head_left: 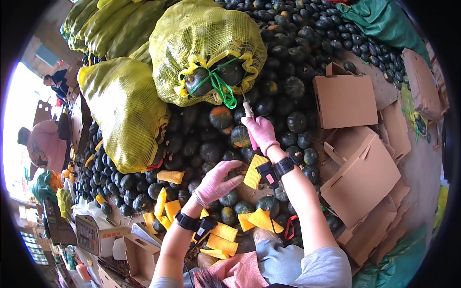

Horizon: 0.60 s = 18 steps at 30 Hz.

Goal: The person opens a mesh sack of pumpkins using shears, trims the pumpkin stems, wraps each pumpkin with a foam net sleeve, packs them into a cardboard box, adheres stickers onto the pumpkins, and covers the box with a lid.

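Observation:
My right hand point(261, 133), in a pink glove, is closed around a slim tool point(248, 109) with a pale upper part, a thin tip and a pink lower end. Its tip points up toward a green tie point(227, 97) on the yellow mesh bag point(206, 33). Dark green pumpkins point(198, 81) show through the laced mouth of this full bag. My left hand point(218, 183), also gloved in pink, is open with fingers apart, above the pumpkin pile and holding nothing.
Dark pumpkins point(210, 150) are heaped all around. A second mesh bag point(117, 110) lies at left. Yellow foam net sleeves point(223, 232) are scattered near my legs. Cardboard boxes point(345, 102) stand at right. Another person point(47, 144) is at far left.

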Available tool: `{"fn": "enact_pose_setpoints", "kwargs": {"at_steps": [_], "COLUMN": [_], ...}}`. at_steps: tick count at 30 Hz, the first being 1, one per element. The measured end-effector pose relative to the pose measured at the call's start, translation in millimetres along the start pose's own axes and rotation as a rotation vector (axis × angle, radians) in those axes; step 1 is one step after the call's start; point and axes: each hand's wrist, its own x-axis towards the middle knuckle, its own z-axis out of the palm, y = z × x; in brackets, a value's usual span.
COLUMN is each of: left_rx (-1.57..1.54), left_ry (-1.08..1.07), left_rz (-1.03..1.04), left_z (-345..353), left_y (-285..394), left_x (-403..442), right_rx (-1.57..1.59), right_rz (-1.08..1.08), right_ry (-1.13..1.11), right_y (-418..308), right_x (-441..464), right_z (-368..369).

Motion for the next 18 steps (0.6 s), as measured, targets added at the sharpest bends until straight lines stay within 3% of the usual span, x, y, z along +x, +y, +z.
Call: {"fn": "enact_pose_setpoints", "kwargs": {"at_steps": [11, 15, 18], "left_rx": [-0.077, -0.04, -0.139], "left_ry": [-0.005, -0.013, 0.037], "left_rz": [-0.046, -0.023, -0.036], "left_z": [21.8, 24.1, 29.4], "left_y": [-26.7, -35.7, -40.8], "left_x": [-15.2, -22.4, -26.2], "right_rx": [0.034, -0.028, 0.014], "right_rz": [0.048, -0.331, -0.408], "right_ry": [-0.014, 0.219, 0.292], "right_y": [-2.7, 15.4, -6.3], "right_x": [-19.3, -14.7, -6.7], "right_z": [2.6, 0.7, -13.7]}}
